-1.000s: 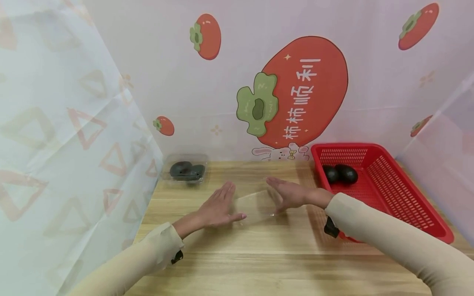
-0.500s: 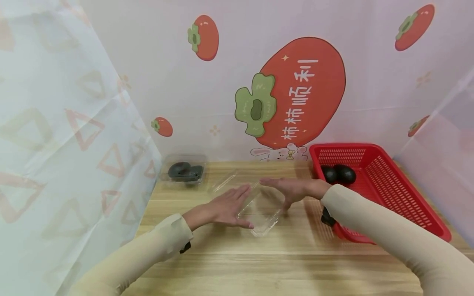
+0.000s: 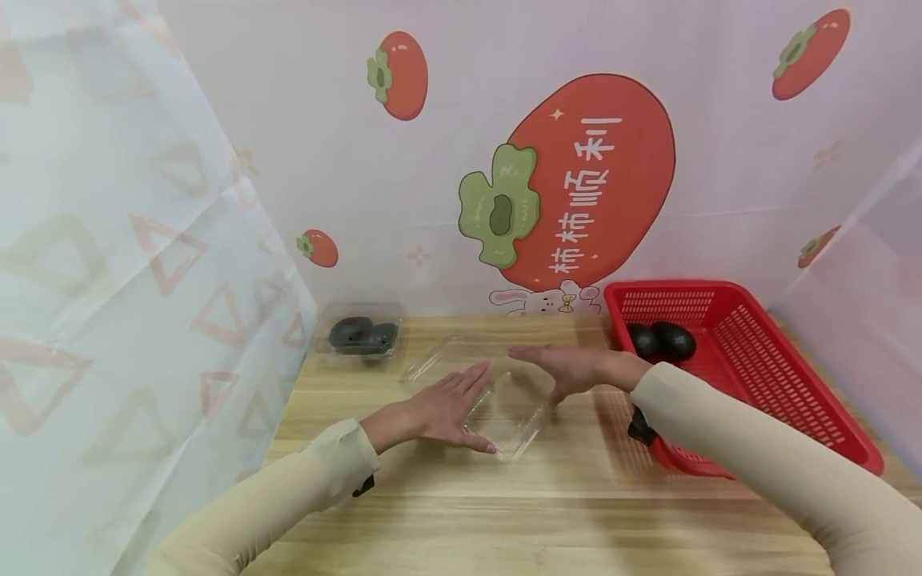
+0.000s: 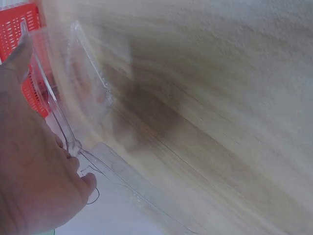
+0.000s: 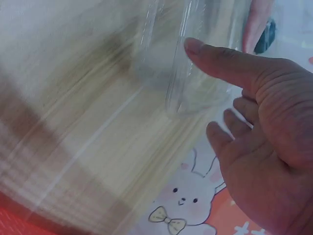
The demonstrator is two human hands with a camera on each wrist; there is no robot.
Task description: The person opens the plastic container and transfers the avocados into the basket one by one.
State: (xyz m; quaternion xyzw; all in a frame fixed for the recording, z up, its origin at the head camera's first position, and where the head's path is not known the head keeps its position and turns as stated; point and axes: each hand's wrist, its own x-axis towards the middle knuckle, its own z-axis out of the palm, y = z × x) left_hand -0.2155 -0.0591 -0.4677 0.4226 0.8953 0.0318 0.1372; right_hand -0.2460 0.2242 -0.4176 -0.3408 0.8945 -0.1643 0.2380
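We list, first, the left hand [image 3: 450, 404]: fingers long and straight, thumb spread wide from them, lying over the left side of a clear box [image 3: 510, 424]; in the left wrist view its fingertips are at the fold where tray meets lid [image 3: 455, 350]; second, the right hand [image 3: 572, 372], at the opposite side: thumb held out at the rim, the other fingers loosely bent and wide of it, gripping nothing that we can see; whether that thumb touches the plastic we cannot tell. The box, unfolded, nothing visible in it, sits on the table [image 3: 461, 532] between the two sets of fingers; its lid lies beyond the left fingertips. Also entered: a second box [image 3: 360, 309], past the left fingers at the back, dark fruit [image 3: 353, 332] inside; a red basket [image 3: 781, 368], beyond the right wrist, with more fruit [image 3: 673, 341] at its near-left end. Step in hand, as we judge it: steadying the unfolded box; the next move would call for light fingers, since thin plastic likely skids or springs at the fold; a firm hold would need the right fingers brought in to the rim, the left eased off the fold.
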